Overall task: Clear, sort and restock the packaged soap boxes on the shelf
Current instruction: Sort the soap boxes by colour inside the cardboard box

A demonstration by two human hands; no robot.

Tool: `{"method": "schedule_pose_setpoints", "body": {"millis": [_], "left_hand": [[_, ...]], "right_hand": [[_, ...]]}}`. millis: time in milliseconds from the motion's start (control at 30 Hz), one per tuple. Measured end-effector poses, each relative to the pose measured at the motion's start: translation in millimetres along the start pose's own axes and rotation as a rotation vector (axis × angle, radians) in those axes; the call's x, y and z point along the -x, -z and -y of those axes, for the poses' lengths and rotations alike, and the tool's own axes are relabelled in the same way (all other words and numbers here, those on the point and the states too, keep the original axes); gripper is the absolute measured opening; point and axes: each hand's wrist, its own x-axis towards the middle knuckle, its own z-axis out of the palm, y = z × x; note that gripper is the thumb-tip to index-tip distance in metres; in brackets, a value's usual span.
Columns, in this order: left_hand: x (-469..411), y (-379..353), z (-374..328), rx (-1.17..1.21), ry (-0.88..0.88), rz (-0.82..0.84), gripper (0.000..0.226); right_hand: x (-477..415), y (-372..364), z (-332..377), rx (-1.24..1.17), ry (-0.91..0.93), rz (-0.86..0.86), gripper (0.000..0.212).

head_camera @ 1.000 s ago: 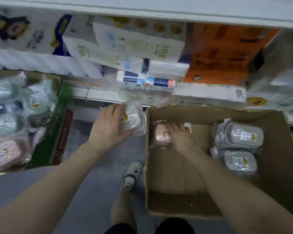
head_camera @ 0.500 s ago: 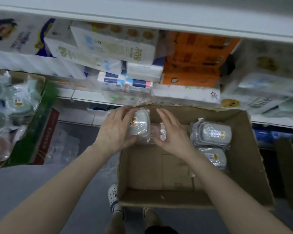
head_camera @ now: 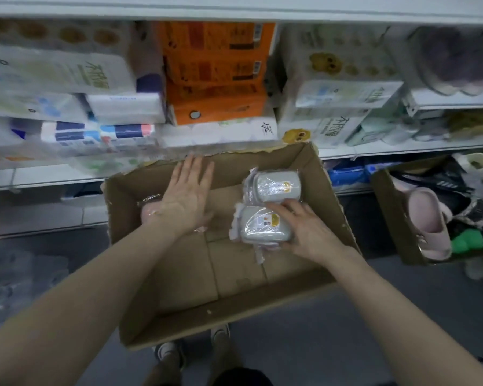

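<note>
Left grip (head_camera: 188, 199) lies spread and flat, fingers straight, over a pink plastic-wrapped soap box (head_camera: 148, 211) at the far left of the open brown cardboard carton (head_camera: 179, 324); I see only part of that box past the wrist. Right grip (head_camera: 308, 232) clasps the nearer grey plastic-wrapped soap box (head_camera: 258, 225) from its right side. A second grey wrapped soap box (head_camera: 276, 186) sits just behind, touching it. Orange tissue packs (head_camera: 215, 73) sit on the shelf above.

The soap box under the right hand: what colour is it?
Grey soap box, clearest in the head view.
</note>
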Motion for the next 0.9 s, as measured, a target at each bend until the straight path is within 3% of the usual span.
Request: {"method": "schedule_pose_setpoints", "body": {"millis": [100,267,467,700,900], "left_hand": [[-10.7,-11.4,11.6,0.037,0.127,0.047,0.106],[-13.8,-20.0,14.3,0.068,0.14,0.028,0.103],[-14.3,-21.6,9.5,0.076,0.163,0.016,0.103],[-8.4,-11.4,20.6,0.201,0.122,0.043,0.094],[25.5,16.9,43.2,0.168,0.097,-0.067,0.08]], "right_hand": [[7.2,0.2,-31.6,0.082,-0.039,0.033,0.092],[-7.9,-12.9,-37.1,0.389,-0.145,0.104,0.083],[-9.7,-27.1,-29.1,0.494,-0.216,0.009,0.072],[-18.3,7.7,-9.4,0.52,-0.118,0.118,0.076],[-45.8,58.1,41.6,0.528,0.049,-0.108,0.063]]}}
